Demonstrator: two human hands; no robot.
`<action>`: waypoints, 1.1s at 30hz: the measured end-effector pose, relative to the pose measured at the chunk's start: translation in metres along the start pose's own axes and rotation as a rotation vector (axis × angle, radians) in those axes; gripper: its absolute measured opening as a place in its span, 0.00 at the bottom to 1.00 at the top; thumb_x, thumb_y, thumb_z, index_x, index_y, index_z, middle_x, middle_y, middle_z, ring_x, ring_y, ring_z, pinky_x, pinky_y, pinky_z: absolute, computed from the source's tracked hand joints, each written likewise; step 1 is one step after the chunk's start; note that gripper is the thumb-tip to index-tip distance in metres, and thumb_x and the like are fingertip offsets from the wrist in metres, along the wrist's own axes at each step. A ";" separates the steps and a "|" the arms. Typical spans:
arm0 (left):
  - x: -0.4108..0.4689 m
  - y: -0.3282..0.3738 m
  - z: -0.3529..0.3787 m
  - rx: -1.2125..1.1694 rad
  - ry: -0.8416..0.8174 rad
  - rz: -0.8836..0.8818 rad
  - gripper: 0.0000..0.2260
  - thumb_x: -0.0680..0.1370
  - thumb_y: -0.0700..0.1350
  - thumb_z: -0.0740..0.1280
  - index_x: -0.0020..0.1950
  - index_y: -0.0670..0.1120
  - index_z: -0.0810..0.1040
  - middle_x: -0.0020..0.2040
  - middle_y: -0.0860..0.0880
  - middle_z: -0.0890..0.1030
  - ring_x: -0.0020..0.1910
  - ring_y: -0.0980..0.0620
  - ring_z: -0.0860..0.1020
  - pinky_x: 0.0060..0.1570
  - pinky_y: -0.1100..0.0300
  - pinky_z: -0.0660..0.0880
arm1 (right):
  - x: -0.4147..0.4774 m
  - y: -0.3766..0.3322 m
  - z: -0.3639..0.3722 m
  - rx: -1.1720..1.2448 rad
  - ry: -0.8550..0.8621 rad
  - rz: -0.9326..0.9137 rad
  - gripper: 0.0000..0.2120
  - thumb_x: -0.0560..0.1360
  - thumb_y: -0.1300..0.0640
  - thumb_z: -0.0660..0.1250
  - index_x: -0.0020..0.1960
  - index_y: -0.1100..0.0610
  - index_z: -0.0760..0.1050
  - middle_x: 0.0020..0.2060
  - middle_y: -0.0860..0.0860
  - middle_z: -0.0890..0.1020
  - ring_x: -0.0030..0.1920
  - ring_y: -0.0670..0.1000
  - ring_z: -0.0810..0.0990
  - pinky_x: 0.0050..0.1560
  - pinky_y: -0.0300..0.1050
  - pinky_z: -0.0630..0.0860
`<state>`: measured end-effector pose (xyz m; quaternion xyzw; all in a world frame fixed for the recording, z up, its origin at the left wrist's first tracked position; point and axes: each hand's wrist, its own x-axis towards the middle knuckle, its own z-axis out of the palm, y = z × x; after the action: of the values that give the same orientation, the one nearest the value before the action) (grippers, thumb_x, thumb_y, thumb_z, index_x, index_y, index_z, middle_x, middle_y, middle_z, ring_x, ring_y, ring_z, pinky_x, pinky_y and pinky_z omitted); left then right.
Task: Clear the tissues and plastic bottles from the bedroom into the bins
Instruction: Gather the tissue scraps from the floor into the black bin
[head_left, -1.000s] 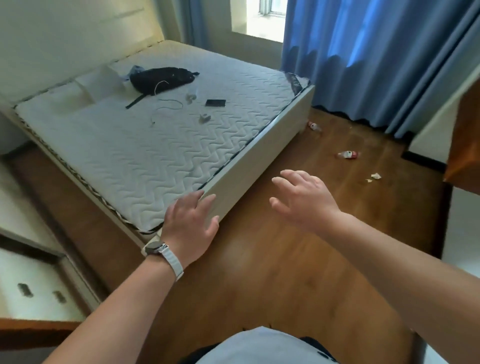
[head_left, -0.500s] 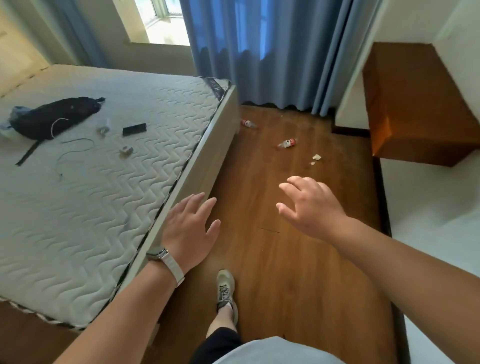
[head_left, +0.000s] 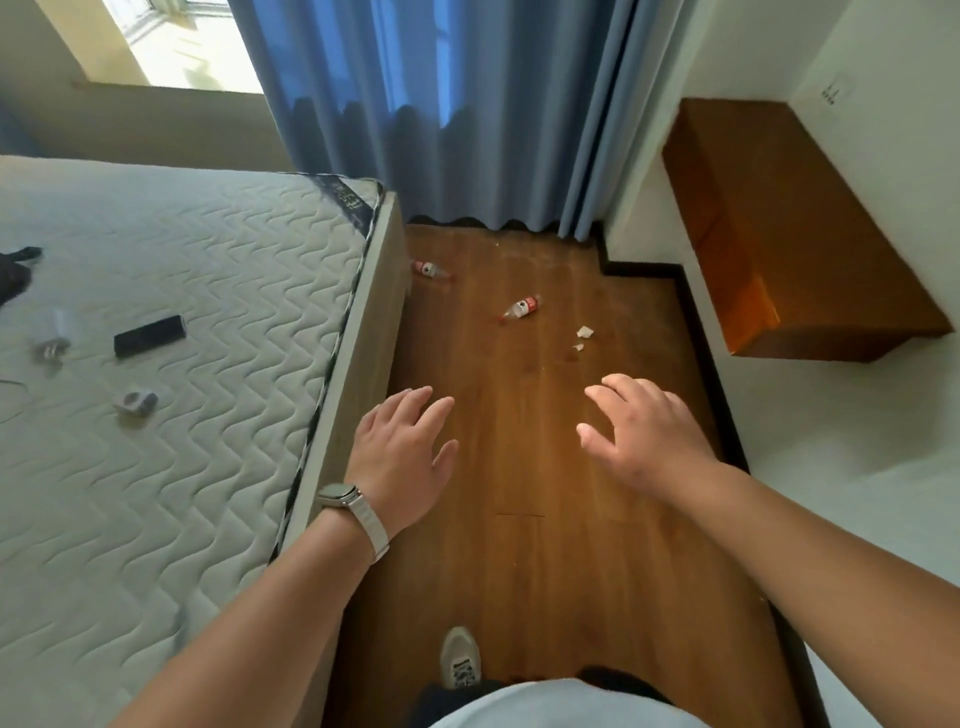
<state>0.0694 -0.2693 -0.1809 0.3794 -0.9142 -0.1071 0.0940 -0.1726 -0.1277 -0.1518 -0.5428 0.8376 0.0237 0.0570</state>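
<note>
**Setting:** bedroom in a home.

**Evidence:**
- Bare quilted mattress (head_left: 182, 467) on a pale bed frame (head_left: 363, 338), filling 8 to 10 o'clock.
- Full-length blue curtains (head_left: 441, 104) at 12 o'clock, reaching the floor.
- Daylit window (head_left: 182, 47) with a deep sill at 11 o'clock.
- Wood-plank floor (head_left: 545, 571) running from 6 o'clock up the middle, edged by dark skirting (head_left: 701, 338).
- Wooden cabinet (head_left: 789, 223) at 2 o'clock against a white wall, with a small wall plate (head_left: 834, 93) above it.
- Small personal items lying loose on the mattress.

The black bag (head_left: 11, 275) is cut off at the left edge. Small white items (head_left: 136, 401) on the mattress (head_left: 208, 260) are too blurred to identify. The label on the bottle (head_left: 522, 307) at upper centre is unreadable.
</note>
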 end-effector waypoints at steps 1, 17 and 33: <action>0.014 -0.002 0.000 -0.012 0.001 0.014 0.21 0.77 0.54 0.66 0.70 0.52 0.72 0.70 0.48 0.73 0.71 0.45 0.68 0.68 0.45 0.66 | 0.007 0.000 -0.002 0.003 0.000 0.012 0.26 0.78 0.38 0.54 0.70 0.49 0.67 0.69 0.48 0.69 0.68 0.51 0.67 0.66 0.50 0.66; 0.221 0.021 0.055 0.045 -0.079 0.190 0.21 0.76 0.51 0.69 0.68 0.50 0.74 0.68 0.48 0.75 0.68 0.44 0.71 0.64 0.44 0.69 | 0.176 0.100 0.026 0.116 -0.069 0.143 0.25 0.78 0.40 0.53 0.70 0.50 0.67 0.69 0.48 0.69 0.69 0.51 0.66 0.66 0.51 0.64; 0.500 0.132 0.091 0.111 -0.123 0.293 0.21 0.75 0.51 0.70 0.66 0.50 0.74 0.66 0.47 0.76 0.67 0.43 0.72 0.63 0.43 0.70 | 0.381 0.292 -0.007 0.162 -0.110 0.125 0.25 0.79 0.39 0.51 0.72 0.49 0.65 0.71 0.48 0.67 0.70 0.51 0.64 0.68 0.50 0.62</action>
<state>-0.3898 -0.5235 -0.1871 0.2393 -0.9683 -0.0644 0.0314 -0.5933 -0.3537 -0.1978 -0.4810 0.8646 -0.0109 0.1448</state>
